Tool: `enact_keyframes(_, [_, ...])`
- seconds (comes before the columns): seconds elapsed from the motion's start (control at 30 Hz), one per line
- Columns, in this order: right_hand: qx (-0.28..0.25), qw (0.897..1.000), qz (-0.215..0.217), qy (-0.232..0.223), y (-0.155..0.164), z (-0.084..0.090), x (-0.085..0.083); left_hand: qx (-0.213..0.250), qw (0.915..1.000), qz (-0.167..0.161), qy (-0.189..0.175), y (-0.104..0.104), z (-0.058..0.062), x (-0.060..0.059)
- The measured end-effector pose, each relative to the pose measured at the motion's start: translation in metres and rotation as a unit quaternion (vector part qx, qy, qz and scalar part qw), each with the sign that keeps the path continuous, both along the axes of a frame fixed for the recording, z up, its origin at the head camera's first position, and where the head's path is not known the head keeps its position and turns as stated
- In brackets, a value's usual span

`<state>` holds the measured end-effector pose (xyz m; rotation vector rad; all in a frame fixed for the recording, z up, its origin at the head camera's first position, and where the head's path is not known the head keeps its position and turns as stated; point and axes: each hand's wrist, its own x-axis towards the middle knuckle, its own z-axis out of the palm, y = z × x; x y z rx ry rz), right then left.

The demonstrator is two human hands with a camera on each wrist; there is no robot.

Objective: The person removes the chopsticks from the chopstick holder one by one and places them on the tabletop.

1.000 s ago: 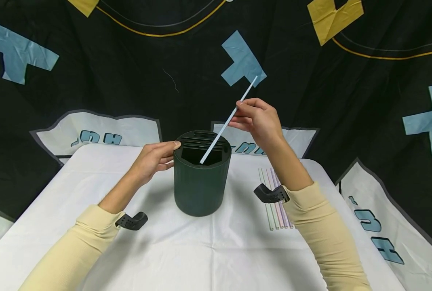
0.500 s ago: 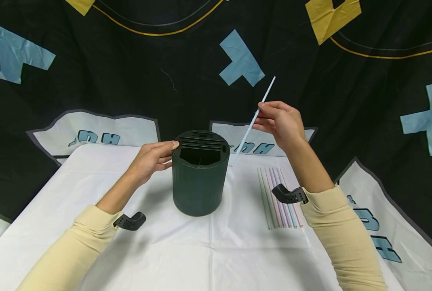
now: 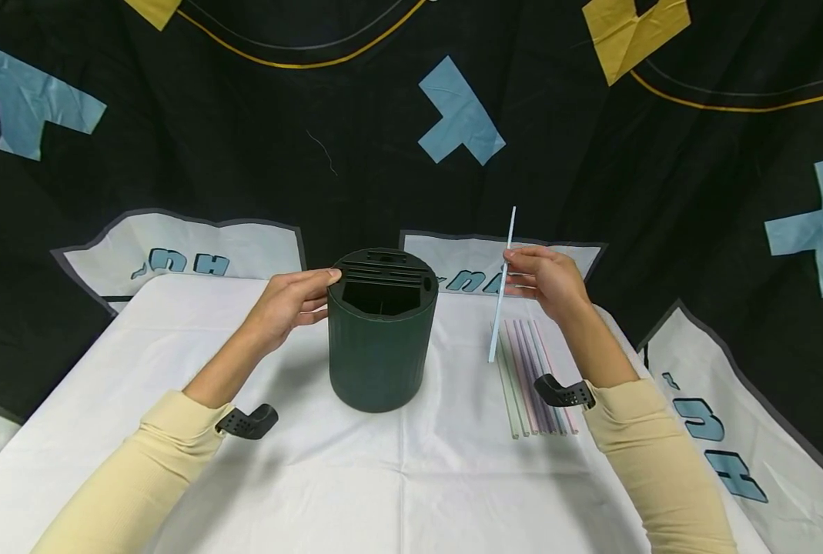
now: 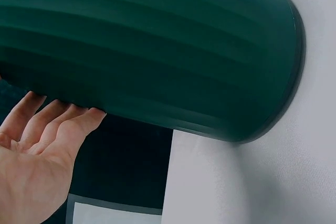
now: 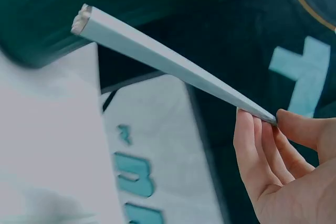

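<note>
A dark green round holder (image 3: 382, 354) stands upright on the white table, with narrow slots and one wide opening in its top. My left hand (image 3: 288, 306) rests against its left side, thumb at the top rim. In the left wrist view, extended fingers (image 4: 73, 116) touch the ribbed wall. To the right of the holder, my right hand (image 3: 546, 281) pinches a long pale-blue stick (image 3: 500, 315) between thumb and fingers, nearly upright. Up close in the right wrist view, the stick (image 5: 163, 59) has flat sides and a rough whitish end.
Several thin pastel sticks (image 3: 532, 385) lie side by side on the white-covered table (image 3: 314, 492), right of the holder and below my right hand. The held stick's lower end overlaps their left edge in the head view. A black cloth (image 3: 265, 146) hangs behind the table.
My right hand has moved the pale-blue stick away from the holder's opening to the right, then lowered it toward the row of sticks. The left hand stays at the rim.
</note>
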<state>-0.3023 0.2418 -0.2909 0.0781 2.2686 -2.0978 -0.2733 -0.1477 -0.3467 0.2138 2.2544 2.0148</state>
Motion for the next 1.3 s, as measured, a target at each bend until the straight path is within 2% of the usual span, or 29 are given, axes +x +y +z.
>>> enact_keyframes(0.37, [0.090,0.994,0.003,-0.066,0.019,-0.065,-0.003,0.002,1.0000,0.001,-0.001,0.000,0.001,0.000])
enact_keyframes(0.53, [0.130,0.988,0.008,-0.080,0.024,-0.087,-0.002,0.002,1.0000,0.000,0.000,0.000,0.001,0.001])
enact_keyframes(1.07, [0.130,0.987,0.016,-0.099,0.023,-0.124,-0.002,0.011,0.9999,0.002,-0.002,0.000,0.001,0.001])
enact_keyframes(1.3, [0.137,0.986,0.016,-0.099,0.021,-0.134,-0.002,0.012,0.9999,0.000,-0.002,0.000,0.001,0.001])
